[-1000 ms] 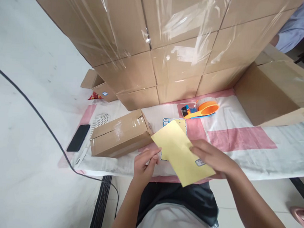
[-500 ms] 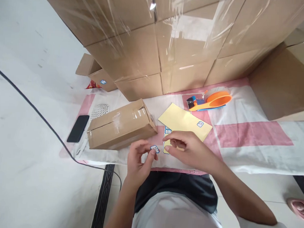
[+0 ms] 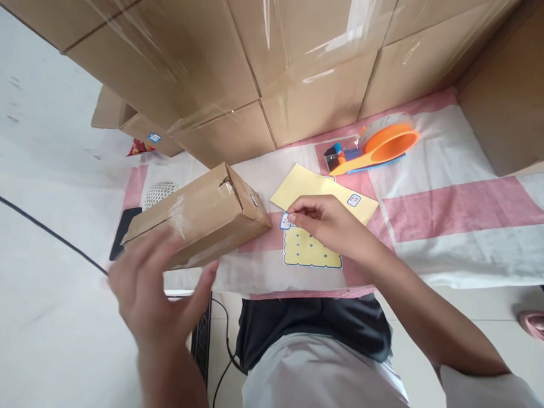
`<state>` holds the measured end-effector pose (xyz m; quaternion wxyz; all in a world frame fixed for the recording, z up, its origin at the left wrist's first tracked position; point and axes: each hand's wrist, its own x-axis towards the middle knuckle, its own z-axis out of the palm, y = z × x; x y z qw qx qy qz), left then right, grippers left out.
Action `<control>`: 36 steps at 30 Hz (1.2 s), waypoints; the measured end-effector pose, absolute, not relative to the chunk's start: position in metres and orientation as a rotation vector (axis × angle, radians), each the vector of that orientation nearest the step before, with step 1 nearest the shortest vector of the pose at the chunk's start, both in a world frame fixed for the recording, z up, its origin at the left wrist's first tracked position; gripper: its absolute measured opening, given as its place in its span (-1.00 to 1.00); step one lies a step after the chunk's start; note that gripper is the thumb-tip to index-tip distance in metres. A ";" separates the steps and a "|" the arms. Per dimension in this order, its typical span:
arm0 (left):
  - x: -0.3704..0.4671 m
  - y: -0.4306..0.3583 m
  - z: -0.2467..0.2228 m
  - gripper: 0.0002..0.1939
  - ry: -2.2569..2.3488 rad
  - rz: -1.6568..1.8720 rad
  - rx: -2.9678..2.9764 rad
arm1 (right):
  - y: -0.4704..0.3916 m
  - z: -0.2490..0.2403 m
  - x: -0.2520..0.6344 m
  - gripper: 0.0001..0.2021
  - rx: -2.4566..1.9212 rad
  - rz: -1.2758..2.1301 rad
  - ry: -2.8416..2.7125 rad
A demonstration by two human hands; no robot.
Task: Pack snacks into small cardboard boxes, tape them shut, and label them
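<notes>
My right hand (image 3: 329, 222) pinches a small blue-edged white sticker (image 3: 284, 221) between thumb and forefinger. It hovers at the top of a yellow sticker sheet (image 3: 312, 248) with small blue marks. A plain yellow sheet (image 3: 302, 184), with another sticker (image 3: 353, 200) on it, lies beyond and partly behind the hand. My left hand (image 3: 157, 289), blurred, has its fingers spread and holds nothing I can see. It is in front of the near left end of a taped cardboard box (image 3: 204, 210), and I cannot tell if it touches it. The box's right end carries a small label (image 3: 254, 200).
An orange tape dispenser (image 3: 394, 144) lies behind the yellow sheets. Stacked, film-wrapped cartons (image 3: 311, 104) wall off the back; a large carton (image 3: 508, 87) stands right. A phone (image 3: 124, 231), a white perforated object (image 3: 160, 193) and a small open box (image 3: 140, 131) are left.
The sticker has passed from my left hand to my right. My left hand has moved left to the box and spread its fingers. The box's labelled end now shows.
</notes>
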<state>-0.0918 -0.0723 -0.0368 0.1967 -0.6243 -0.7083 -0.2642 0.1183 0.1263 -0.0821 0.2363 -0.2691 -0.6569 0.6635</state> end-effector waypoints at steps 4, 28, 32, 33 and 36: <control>-0.133 -0.058 -0.029 -0.04 -2.187 -0.355 -1.862 | 0.153 -0.109 0.071 -0.89 -0.689 1.967 -1.761; -0.140 -0.058 -0.052 -0.20 -2.200 -0.396 -1.822 | 0.157 -0.137 0.025 -0.88 -0.724 1.834 -1.949; -0.137 -0.058 -0.052 -0.21 -2.228 -0.424 -1.801 | 0.147 -0.129 0.036 -0.44 -0.908 1.670 -1.916; -0.137 -0.059 -0.052 -0.21 -2.237 -0.427 -1.796 | 0.140 -0.126 0.040 -0.44 -0.903 1.636 -1.887; -0.138 -0.060 -0.051 -0.23 -2.236 -0.415 -1.797 | 0.107 -0.117 0.057 -0.54 -0.779 1.693 -1.826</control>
